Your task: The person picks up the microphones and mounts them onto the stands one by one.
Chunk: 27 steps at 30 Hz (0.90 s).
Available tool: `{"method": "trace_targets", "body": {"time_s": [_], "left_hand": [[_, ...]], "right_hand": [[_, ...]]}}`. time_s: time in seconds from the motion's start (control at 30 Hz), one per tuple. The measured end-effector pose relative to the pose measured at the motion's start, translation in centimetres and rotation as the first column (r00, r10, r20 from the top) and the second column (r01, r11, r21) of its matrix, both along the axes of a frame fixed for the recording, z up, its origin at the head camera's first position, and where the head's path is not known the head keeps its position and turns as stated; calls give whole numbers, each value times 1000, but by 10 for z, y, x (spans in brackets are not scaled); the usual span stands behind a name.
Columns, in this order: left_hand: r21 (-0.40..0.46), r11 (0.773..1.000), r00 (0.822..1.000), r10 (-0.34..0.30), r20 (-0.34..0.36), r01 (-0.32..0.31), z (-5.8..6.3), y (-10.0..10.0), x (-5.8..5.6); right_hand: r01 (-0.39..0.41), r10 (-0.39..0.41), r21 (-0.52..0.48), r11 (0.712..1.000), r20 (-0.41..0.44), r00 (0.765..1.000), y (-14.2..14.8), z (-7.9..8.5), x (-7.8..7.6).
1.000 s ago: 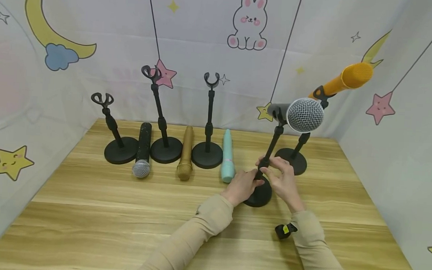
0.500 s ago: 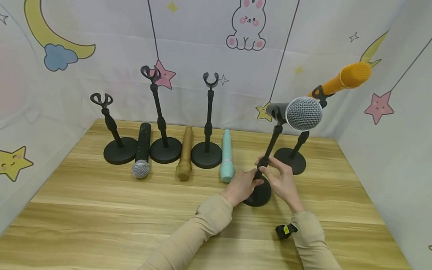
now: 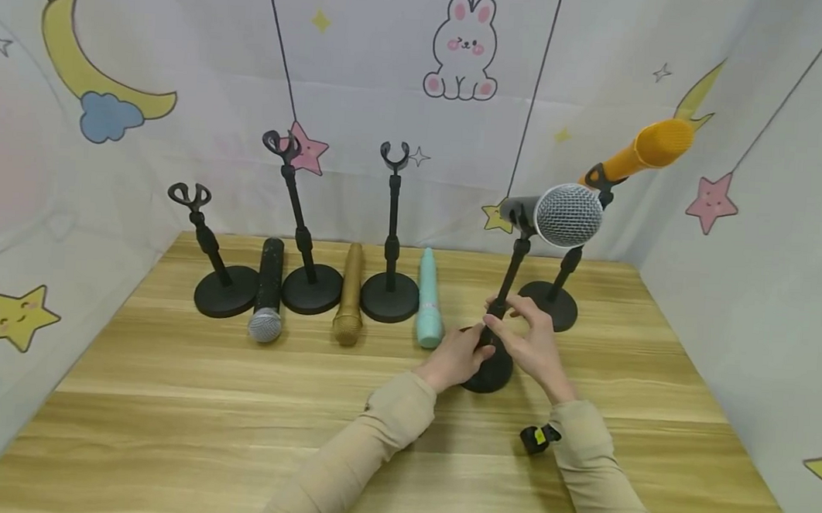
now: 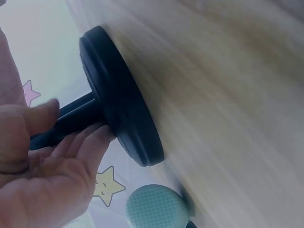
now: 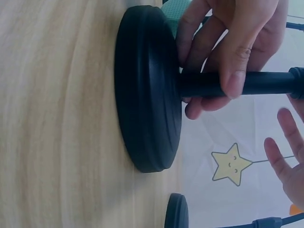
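Observation:
A black desktop microphone stand (image 3: pixel 511 273) carries a dark microphone with a silver mesh head (image 3: pixel 570 216) in its clip. My left hand (image 3: pixel 450 361) grips the lower pole just above the round base (image 5: pixel 147 90), thumb on one side and fingers on the other. Higher up, my right hand (image 3: pixel 537 352) pinches the pole's collar (image 5: pixel 298 83) between thumb and fingers. Only part of the right hand shows at the edge of the right wrist view, some of its fingers spread. The base stands on the table, seen edge-on in both wrist views.
Behind on the right, another stand (image 3: pixel 551 306) holds an orange microphone (image 3: pixel 639 154). Toward the left stand three bare-clipped stands. Between them lie a black microphone (image 3: pixel 269 288) and a gold one (image 3: pixel 350 296); a mint one (image 3: pixel 430 300) lies nearest my left hand. Patterned cloth walls surround the wooden table (image 3: pixel 235 425).
The head view has shifted slightly, so the whole scene sits a little differently. Both hands keep their places on the stand; the right thumb and fingers have moved only slightly around the collar.

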State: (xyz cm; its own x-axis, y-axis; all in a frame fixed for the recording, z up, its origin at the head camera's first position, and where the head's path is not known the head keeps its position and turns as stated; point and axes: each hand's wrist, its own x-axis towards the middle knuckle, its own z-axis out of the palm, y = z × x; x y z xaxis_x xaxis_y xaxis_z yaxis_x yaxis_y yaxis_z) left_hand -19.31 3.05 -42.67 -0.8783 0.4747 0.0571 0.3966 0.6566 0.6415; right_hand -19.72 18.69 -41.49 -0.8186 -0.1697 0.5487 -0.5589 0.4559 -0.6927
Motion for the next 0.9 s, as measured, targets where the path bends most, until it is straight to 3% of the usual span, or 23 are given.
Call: {"method": "trace_targets", "body": {"time_s": [0.27,0.4,0.67,0.9], "left_hand": [[-53,998,990,-19,141,26,0,-2,6],[-63,998,984,-20,176,31,0,-3,11],[-52,997,986,-48,160,57,-3,-10,16],[-57,994,982,-85,171,96,1,-18,25]], "right_hand": [[60,-56,59,996,-60,997,-3,1,0],[74,-69,77,994,-75,995,-5,3,2],[95,-86,89,991,-95,992,-5,4,0],[144,-137,90,986,-78,987,-3,6,-5]]}}
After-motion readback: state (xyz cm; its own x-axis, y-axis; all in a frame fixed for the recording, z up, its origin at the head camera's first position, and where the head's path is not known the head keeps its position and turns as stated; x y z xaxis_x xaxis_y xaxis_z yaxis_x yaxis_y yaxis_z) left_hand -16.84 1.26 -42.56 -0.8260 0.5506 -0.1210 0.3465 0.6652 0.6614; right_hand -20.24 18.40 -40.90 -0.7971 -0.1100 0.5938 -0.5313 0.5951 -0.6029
